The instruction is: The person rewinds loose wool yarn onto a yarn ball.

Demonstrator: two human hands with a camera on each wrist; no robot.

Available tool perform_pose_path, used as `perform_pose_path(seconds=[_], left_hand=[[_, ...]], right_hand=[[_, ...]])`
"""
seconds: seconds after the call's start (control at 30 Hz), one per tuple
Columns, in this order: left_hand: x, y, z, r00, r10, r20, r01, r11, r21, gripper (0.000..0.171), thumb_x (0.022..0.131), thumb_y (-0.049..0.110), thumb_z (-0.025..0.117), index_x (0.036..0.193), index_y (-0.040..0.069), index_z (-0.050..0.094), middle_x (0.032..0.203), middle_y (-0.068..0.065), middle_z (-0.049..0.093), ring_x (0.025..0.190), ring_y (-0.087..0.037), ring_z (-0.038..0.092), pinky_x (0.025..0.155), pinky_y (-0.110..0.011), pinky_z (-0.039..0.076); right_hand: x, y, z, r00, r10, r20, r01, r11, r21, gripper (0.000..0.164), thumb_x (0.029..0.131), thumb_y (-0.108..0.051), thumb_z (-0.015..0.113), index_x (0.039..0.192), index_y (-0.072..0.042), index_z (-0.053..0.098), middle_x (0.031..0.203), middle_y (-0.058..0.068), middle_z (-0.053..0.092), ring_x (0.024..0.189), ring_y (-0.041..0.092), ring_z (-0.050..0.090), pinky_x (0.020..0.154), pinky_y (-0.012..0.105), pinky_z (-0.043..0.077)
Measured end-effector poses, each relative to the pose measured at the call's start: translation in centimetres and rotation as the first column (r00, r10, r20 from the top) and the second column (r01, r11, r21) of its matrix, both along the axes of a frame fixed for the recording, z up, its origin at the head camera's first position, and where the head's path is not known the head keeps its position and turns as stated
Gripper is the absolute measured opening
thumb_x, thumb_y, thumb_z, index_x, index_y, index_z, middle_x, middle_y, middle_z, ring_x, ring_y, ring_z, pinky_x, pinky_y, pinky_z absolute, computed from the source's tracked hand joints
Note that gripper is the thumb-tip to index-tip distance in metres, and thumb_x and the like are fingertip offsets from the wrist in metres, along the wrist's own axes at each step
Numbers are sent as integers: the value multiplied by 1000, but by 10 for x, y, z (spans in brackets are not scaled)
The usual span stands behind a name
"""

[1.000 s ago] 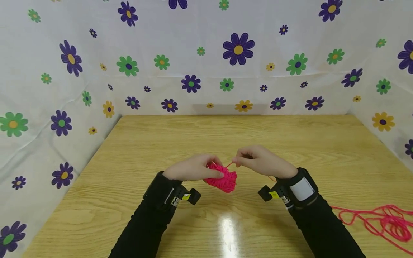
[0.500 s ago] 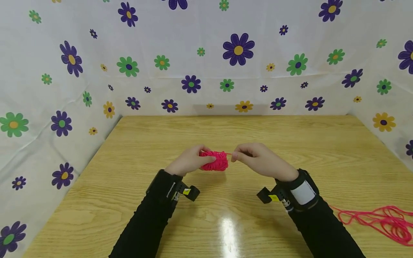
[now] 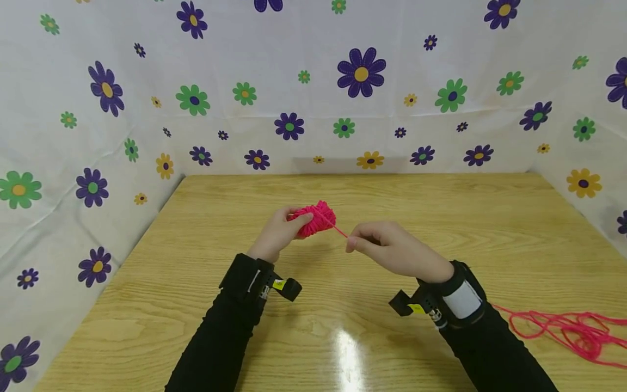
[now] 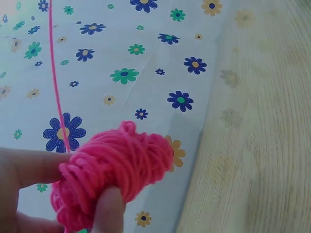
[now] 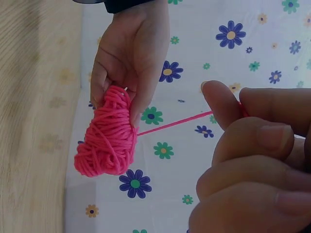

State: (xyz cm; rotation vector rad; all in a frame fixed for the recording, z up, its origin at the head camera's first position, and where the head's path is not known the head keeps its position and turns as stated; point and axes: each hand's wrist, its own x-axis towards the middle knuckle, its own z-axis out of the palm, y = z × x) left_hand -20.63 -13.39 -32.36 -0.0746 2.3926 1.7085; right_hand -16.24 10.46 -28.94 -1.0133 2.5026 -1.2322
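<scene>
A wound bundle of bright pink yarn (image 3: 320,219) is held above the table by my left hand (image 3: 274,234), thumb on one side and fingers on the other. In the left wrist view the bundle (image 4: 121,167) shows many wraps, with the thumb (image 4: 109,211) pressed against it. My right hand (image 3: 397,250) is to the right, a short way off, and pinches a strand between thumb and index finger. That strand (image 5: 177,123) runs taut to the bundle (image 5: 109,141) in the right wrist view, where the other right fingers are curled.
A loose tangle of pink yarn (image 3: 578,332) lies on the wooden table (image 3: 196,305) at the right, partly beyond the frame edge. A strand from it passes under my right forearm. A white cloth with printed flowers (image 3: 313,103) hangs behind the table and along its sides.
My left hand has moved away from me and slightly left, turning the yarn bundle as it goes. The right hand stays nearly in place with the strand pinched. The loose tangle has shifted slightly.
</scene>
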Motion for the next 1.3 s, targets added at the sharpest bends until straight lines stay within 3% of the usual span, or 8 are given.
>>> perform_pose_path(seconds=[0.23, 0.4, 0.5, 0.63, 0.77, 1.03, 1.2, 1.3], left_hand=[[-3, -4, 5, 996, 93, -14, -88, 973, 213, 51, 105, 22, 50, 146, -6, 39, 135, -22, 51, 112, -26, 60, 100, -31, 52], [-4, -9, 11, 991, 131, 10, -123, 904, 410, 48, 107, 20, 44, 146, -7, 37, 123, -13, 52, 90, -9, 56, 78, -12, 52], [-3, -12, 15, 992, 120, 47, -126, 845, 520, 48, 107, 22, 43, 146, -5, 35, 115, -5, 52, 88, -6, 56, 78, -11, 52], [0, -15, 21, 993, 65, 96, -112, 745, 657, 41, 108, 22, 40, 143, 2, 39, 107, 0, 55, 87, -5, 56, 78, -11, 52], [3, -18, 26, 990, 13, 140, -115, 648, 753, 26, 108, 22, 39, 130, 11, 48, 104, 1, 58, 86, -7, 57, 77, -12, 52], [11, -22, 34, 978, -164, 130, -28, 515, 857, 23, 107, 23, 41, 126, 12, 47, 108, -3, 55, 84, -10, 59, 76, -15, 54], [15, -24, 35, 941, -319, 112, 62, 487, 871, 23, 103, 23, 53, 121, 9, 52, 105, -6, 55, 80, -12, 60, 74, -16, 54], [17, -24, 34, 919, -390, 60, 160, 507, 847, 21, 99, 23, 63, 115, 10, 59, 101, -5, 58, 80, -12, 59, 73, -16, 53]], right_hand=[[3, 2, 2, 1000, 25, -5, -25, 1000, 2, 21, 104, -10, 51, 100, -1, 69, 68, -5, 36, 59, 9, 30, 57, 26, 28], [3, 4, 3, 999, 36, 9, -36, 999, 8, 22, 104, -10, 50, 100, -1, 69, 66, -5, 33, 55, 6, 27, 55, 26, 26], [2, 5, 2, 999, 45, 12, -45, 999, 7, 22, 104, -10, 50, 99, -1, 69, 68, -4, 40, 56, 6, 27, 56, 26, 27], [-2, 6, 0, 999, 48, 16, -49, 999, 16, 22, 104, -10, 50, 98, -2, 69, 82, 2, 61, 64, 10, 37, 61, 26, 33], [-5, 8, -4, 998, 47, 33, -48, 998, 30, 23, 105, -10, 49, 97, -1, 69, 92, 7, 67, 71, 16, 42, 64, 28, 36], [-13, 12, -9, 996, 65, 53, -68, 997, 47, 23, 104, -8, 48, 97, 0, 69, 94, 9, 69, 75, 16, 46, 69, 29, 39], [-22, 18, -14, 996, 49, 77, -56, 995, 82, 25, 104, -9, 47, 100, 0, 69, 98, 11, 70, 83, 19, 51, 78, 33, 44], [-26, 22, -16, 996, 24, 88, -33, 994, 100, 25, 105, -10, 46, 101, 1, 69, 101, 15, 70, 87, 21, 53, 81, 35, 45]])
